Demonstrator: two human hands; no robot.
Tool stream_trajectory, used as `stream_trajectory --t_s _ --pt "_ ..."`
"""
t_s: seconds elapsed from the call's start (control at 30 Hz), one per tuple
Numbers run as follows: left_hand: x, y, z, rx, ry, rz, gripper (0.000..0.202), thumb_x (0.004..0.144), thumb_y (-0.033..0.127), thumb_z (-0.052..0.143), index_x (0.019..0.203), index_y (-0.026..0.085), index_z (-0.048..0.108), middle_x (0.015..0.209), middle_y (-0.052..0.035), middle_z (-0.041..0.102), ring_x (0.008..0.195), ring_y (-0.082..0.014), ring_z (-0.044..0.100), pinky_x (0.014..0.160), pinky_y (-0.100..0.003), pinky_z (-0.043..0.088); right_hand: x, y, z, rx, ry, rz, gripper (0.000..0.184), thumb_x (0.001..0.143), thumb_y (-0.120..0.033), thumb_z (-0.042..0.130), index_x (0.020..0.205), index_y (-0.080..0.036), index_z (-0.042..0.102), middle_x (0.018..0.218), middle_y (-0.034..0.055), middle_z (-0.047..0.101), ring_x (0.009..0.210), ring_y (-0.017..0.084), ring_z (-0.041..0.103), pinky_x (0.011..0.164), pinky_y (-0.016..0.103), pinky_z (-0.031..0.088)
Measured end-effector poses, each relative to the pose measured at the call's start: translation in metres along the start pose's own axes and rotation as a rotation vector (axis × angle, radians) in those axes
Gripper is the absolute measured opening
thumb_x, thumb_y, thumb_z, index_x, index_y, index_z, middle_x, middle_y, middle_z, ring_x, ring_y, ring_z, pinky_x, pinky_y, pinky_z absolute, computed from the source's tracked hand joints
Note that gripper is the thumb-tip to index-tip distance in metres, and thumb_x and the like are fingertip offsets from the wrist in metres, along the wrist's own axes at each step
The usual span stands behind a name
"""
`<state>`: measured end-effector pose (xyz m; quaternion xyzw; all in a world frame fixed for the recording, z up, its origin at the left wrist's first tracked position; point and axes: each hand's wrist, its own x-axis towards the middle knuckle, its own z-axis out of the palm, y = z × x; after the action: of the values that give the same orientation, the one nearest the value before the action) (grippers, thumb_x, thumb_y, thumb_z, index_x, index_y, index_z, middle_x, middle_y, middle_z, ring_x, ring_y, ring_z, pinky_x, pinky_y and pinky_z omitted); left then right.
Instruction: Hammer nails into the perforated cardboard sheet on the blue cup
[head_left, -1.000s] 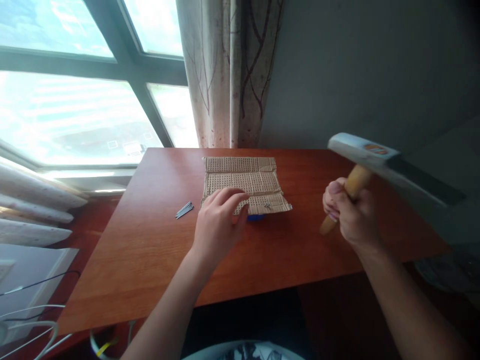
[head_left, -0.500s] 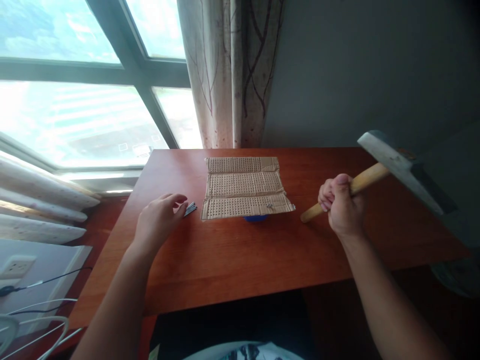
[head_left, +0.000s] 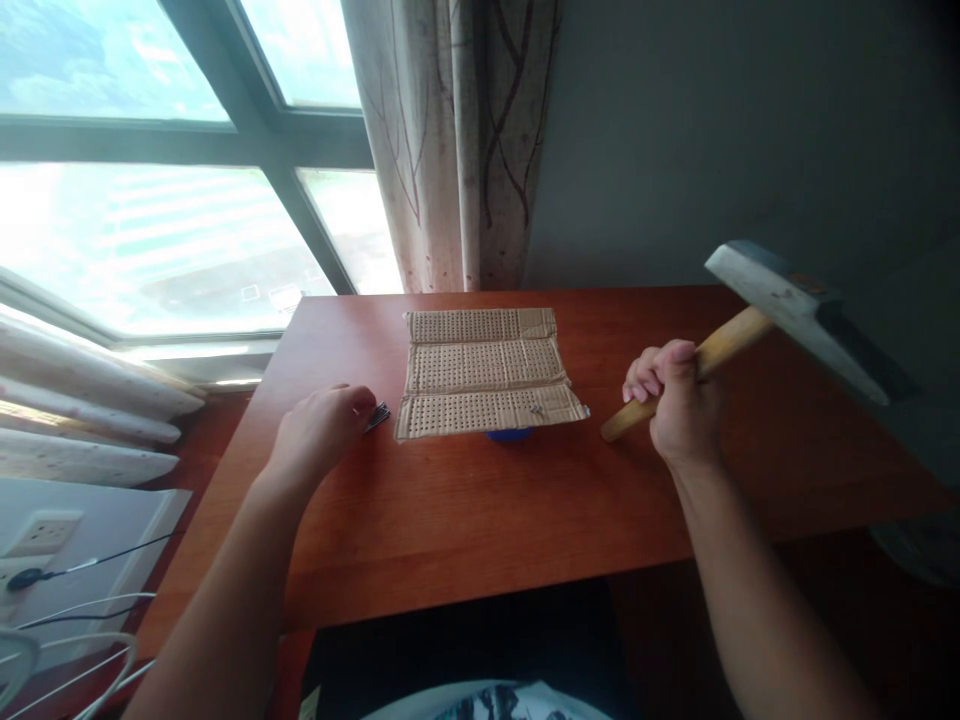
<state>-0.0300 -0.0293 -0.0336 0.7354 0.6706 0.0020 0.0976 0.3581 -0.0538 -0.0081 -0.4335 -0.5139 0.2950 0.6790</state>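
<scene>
My right hand (head_left: pixel 684 405) is wrapped round the wooden handle of a hammer (head_left: pixel 787 296), lifted at the right with its metal head up and away from the table. On the left, my left hand (head_left: pixel 319 425) has its fingers drawn together at a small bundle of thin metallic nails (head_left: pixel 379 416) on the table. What is between those fingertips is hidden. A creased cardboard sheet (head_left: pixel 480 365) full of rows of small holes lies between my hands. Small metallic bits (head_left: pixel 535 408) show near its front right corner. Part of a blue object (head_left: pixel 509 434) peeks out beneath its front edge.
The reddish-brown wooden table (head_left: pixel 480 510) stands against a wall. A window (head_left: pixel 180 240) and curtains (head_left: pixel 457 150) are behind it and to the left. Cables (head_left: pixel 90 600) and a wall socket (head_left: pixel 45 535) are at the lower left, beyond the table's edge.
My left hand's fingers have closed together at the nails. My right hand has raised the hammer slightly. The cardboard looks the same, apart from a small view shift.
</scene>
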Motion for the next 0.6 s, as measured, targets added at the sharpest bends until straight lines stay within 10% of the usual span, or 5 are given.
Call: stream_trajectory --t_s 0.37,0.6 --pt "0.004 0.008 -0.007 0.194 0.046 -0.008 0.029 0.088 0.033 0.045 0.085 0.021 0.071 0.085 -0.0127 0.072 0.073 -0.0296 0.066 0.056 -0.033 0.039 -0.002 0.000 0.001 0.012 0.022 0.065 0.057 0.090 -0.059 0.058 0.055 -0.023 0.030 0.047 -0.0073 0.026 0.036 0.006 0.026 0.035 0.024 0.016" --pt "-0.020 0.042 -0.032 -0.765 0.533 -0.064 0.019 0.076 0.031 0.073 0.091 0.019 0.070 0.082 -0.0019 0.073 0.077 -0.0185 0.071 0.074 -0.031 0.056 -0.003 -0.001 0.004 0.014 0.003 0.053 0.057 0.090 -0.058 0.058 0.054 -0.022 0.031 0.047 -0.0070 0.027 0.037 0.006 0.026 0.036 0.025 0.016"
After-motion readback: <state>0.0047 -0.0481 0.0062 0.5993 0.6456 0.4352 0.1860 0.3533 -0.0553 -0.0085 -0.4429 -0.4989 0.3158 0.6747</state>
